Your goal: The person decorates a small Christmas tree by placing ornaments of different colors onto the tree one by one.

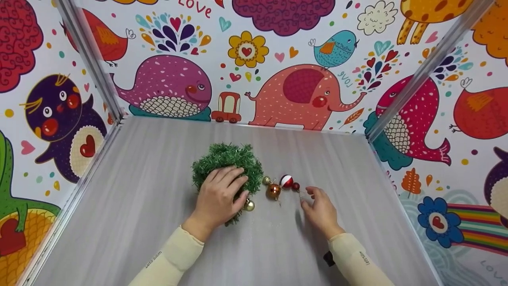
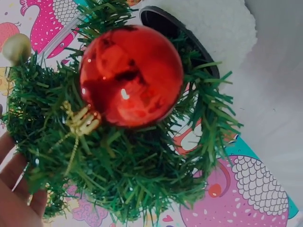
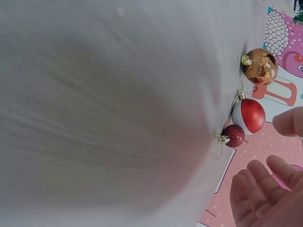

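Observation:
My left hand (image 1: 220, 194) holds a bushy green tinsel wreath (image 1: 228, 153), its fingers spread over the top and thumb along the side. On the wreath in the left wrist view sits a shiny red ball ornament (image 2: 132, 75) with a gold cap. A small gold ball (image 1: 249, 205) shows beside the left thumb. My right hand (image 1: 320, 212) hovers with fingers relaxed and apart, holding nothing. Its fingertips are close to the string of a dark red glitter ball (image 3: 233, 135). Beside that ball lies a red-and-white ball (image 3: 249, 116).
An amber-gold ball (image 1: 273, 191) and a smaller gold ball (image 1: 266, 180) lie between the wreath and the red-and-white ball on the grey table (image 1: 158, 159). A white fluffy piece (image 2: 232, 28) with a black edge shows behind the wreath. Cartoon-printed walls (image 1: 238, 79) enclose the table.

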{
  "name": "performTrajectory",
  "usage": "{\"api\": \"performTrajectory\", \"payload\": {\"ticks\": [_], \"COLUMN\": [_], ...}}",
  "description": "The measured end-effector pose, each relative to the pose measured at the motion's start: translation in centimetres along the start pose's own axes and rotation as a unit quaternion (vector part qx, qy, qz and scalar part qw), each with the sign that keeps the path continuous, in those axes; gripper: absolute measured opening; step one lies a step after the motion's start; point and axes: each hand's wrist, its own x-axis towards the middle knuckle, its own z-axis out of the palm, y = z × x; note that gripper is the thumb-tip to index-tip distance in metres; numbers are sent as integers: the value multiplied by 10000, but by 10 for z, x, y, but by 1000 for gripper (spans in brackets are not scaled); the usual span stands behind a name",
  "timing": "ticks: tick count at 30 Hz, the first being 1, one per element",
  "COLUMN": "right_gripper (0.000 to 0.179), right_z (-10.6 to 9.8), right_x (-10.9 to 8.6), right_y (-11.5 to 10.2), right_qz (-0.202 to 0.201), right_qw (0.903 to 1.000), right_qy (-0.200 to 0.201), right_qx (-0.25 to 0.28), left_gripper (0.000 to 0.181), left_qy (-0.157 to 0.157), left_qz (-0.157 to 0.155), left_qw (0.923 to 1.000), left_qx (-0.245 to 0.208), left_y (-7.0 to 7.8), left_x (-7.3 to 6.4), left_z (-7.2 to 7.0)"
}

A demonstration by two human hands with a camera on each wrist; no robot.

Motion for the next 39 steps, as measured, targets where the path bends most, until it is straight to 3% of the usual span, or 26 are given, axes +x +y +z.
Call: {"api": "performTrajectory", "payload": {"ticks": [11,23,28,39], "right_gripper": [43,47,50,53], "right_z": [6,16,23,30], "right_x": [9,43,49,49], "right_y": [2,-9,-7,1], "right_qz": [24,-4,102,223], "right_qw": [9999,9981,9970,9915], "right_qy": [-114,-568,-763,-834], "right_qx": [27,242,15,-974], "left_gripper": [27,25,23,28], "left_qy": [18,129,173,162], "left_qz": [1,-142,-180,40], "left_qw": [9999,9998,9996,9996], "left_qx": [-105,-53,-160,-232], "left_y": [-5,-14,-13,-8], "left_x": [-4,-9,-10,-11], "left_z": [-6,-20,-20,-14]}}
